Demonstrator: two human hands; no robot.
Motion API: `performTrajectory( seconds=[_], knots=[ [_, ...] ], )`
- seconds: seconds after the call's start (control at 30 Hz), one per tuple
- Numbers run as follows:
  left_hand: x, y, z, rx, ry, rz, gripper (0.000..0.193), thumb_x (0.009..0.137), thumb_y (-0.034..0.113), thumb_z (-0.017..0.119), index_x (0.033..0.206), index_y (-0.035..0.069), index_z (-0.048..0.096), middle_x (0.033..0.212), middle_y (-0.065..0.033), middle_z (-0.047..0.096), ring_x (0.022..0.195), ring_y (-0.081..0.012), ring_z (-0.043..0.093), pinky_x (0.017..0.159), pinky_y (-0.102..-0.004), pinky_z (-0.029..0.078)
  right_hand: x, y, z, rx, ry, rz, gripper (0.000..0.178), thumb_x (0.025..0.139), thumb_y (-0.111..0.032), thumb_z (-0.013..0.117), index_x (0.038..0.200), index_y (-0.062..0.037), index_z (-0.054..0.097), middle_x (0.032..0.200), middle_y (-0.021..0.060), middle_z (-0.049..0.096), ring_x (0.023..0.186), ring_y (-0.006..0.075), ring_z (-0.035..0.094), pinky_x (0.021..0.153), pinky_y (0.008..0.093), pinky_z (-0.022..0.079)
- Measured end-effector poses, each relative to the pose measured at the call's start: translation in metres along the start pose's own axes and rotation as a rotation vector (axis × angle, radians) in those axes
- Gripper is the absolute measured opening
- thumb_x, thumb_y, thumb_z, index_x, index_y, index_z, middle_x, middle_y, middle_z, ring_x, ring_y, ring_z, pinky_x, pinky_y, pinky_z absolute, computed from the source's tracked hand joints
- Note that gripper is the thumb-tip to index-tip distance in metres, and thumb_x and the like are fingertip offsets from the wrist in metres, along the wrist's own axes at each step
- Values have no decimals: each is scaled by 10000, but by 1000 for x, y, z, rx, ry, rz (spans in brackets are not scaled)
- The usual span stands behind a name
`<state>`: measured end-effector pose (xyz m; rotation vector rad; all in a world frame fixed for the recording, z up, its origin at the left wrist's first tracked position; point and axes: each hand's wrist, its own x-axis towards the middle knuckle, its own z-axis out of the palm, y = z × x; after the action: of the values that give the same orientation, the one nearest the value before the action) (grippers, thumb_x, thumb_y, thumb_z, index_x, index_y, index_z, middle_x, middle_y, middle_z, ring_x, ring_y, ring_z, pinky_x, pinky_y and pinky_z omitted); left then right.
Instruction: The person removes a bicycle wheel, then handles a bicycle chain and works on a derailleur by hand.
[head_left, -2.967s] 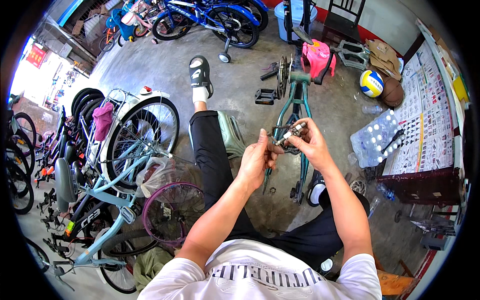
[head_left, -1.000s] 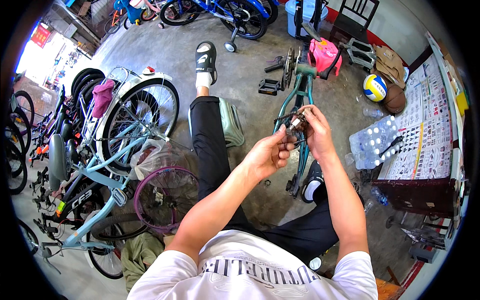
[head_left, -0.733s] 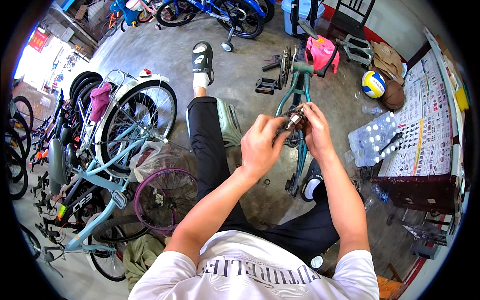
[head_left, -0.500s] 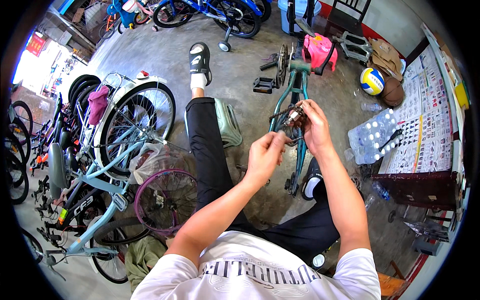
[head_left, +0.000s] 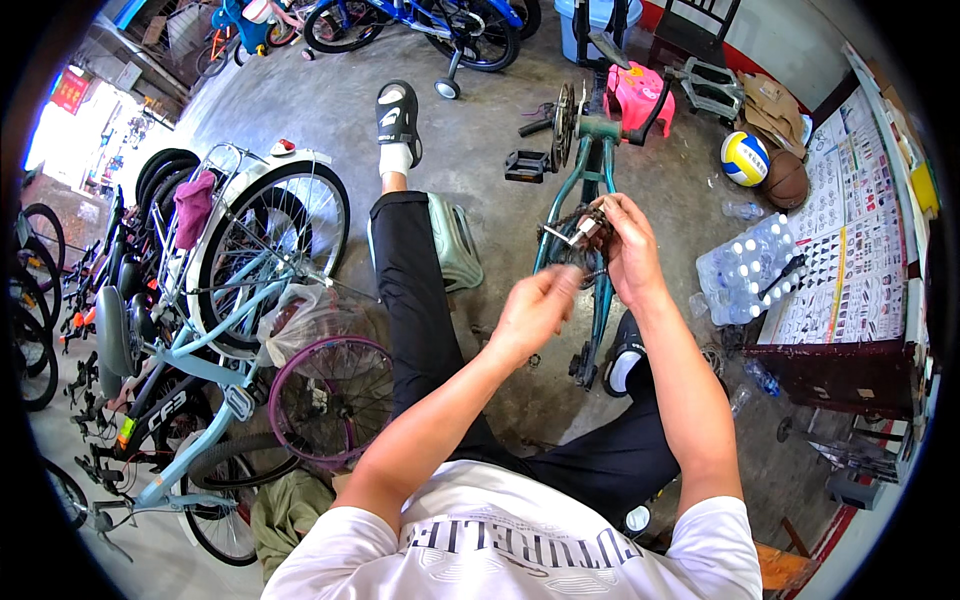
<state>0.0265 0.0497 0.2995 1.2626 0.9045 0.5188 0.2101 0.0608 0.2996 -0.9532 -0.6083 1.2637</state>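
Note:
My right hand (head_left: 629,250) is closed around a small silver chain tool (head_left: 588,229), with a dark bicycle chain (head_left: 570,216) running through it. The tool's thin bar handle (head_left: 559,236) sticks out to the left. Just below that handle, my left hand (head_left: 540,312) is apart from it, its fingertips smeared by motion. Beneath both hands lies a teal bicycle frame (head_left: 603,300) between my legs, its chainring (head_left: 563,128) and black pedal (head_left: 526,168) at the far end. My right fingers hide part of the tool and chain.
Parked bicycles, including a light blue one (head_left: 205,370), crowd the left, with a purple wheel rim (head_left: 333,458) near my leg. On the right are bottled water (head_left: 742,275), two balls and a poster-covered cabinet (head_left: 835,378). A pink stool (head_left: 640,100) stands beyond the frame.
My left hand has dropped slightly down and away from the tool. The tool's bar handle now shows, pointing left; my right hand holds nearly the same place.

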Motion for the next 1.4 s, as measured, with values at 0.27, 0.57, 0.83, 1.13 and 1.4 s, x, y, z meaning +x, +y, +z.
performTrajectory(
  seconds=[0.27, 0.57, 0.83, 1.13, 1.4],
  knots=[
    [3, 5, -4, 139, -45, 502, 484, 1083, 394, 520, 1403, 35, 572, 801, -5, 569, 650, -75, 524, 597, -240, 464, 1, 1, -2, -8, -6, 8, 207, 1054, -282, 552, 1070, -83, 605, 915, 42, 666, 807, 138, 635, 754, 309, 525],
    [-2, 3, -1, -120, 82, 242, 550, 1078, 292, 542, 1538, 30, 395, 799, -4, 540, 643, -65, 468, 602, -233, 438, -1, -1, 1, 3, -1, 2, 209, 1045, -286, 568, 1064, -82, 607, 909, 36, 668, 802, 137, 649, 748, 302, 528],
    [7, -5, 6, 265, 26, 209, 447, 1062, 310, 570, 1387, 2, 572, 815, -22, 596, 675, -89, 535, 618, -279, 476, 0, -1, 0, -8, 0, 2, 198, 1049, -278, 568, 1061, -84, 605, 917, 33, 665, 813, 129, 641, 737, 301, 526],
    [6, 11, 10, 216, 297, 523, 585, 967, 182, 715, 1469, -4, 477, 739, -54, 587, 600, -110, 518, 584, -285, 466, 1, -2, -4, 16, -2, 14, 205, 1048, -275, 560, 1077, -77, 606, 915, 37, 669, 800, 130, 636, 731, 294, 507],
    [3, 13, 11, 400, 369, 597, 538, 883, 84, 765, 1373, 34, 550, 793, -64, 612, 574, -137, 535, 560, -297, 459, 1, -3, -5, -14, -47, 32, 204, 1056, -263, 546, 1093, -72, 608, 929, 53, 676, 833, 145, 644, 773, 297, 509]
  ],
)
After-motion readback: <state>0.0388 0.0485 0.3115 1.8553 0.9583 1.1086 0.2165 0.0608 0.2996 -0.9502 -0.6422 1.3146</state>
